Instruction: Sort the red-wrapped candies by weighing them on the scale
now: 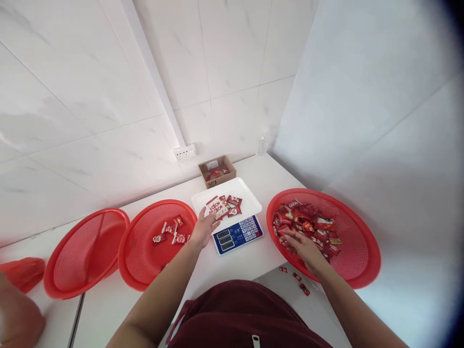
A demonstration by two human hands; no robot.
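Note:
My left hand [203, 231] is at the near left edge of the white weighing tray [248, 193], fingers apart, its tips close to a white-and-red candy packet [216, 207]. I cannot tell whether they touch it. Beside that packet on the tray lie several red wrapped candies [235, 200]. The tray sits on a scale with a blue keypad panel [237, 235]. My right hand [302, 246] reaches over the near left rim of a red mesh basket [362, 241], fingers stretched out at the heap of red wrapped candies [308, 222]; nothing shows held in it.
Left of the scale stands a red basket [139, 246] with a few candies, and another red basket [68, 256] beyond it. A cardboard box [217, 171] is behind the tray, a clear bottle [261, 145] in the corner. Loose candies [304, 289] lie below the table edge. Another person's arm [18, 314] shows far left.

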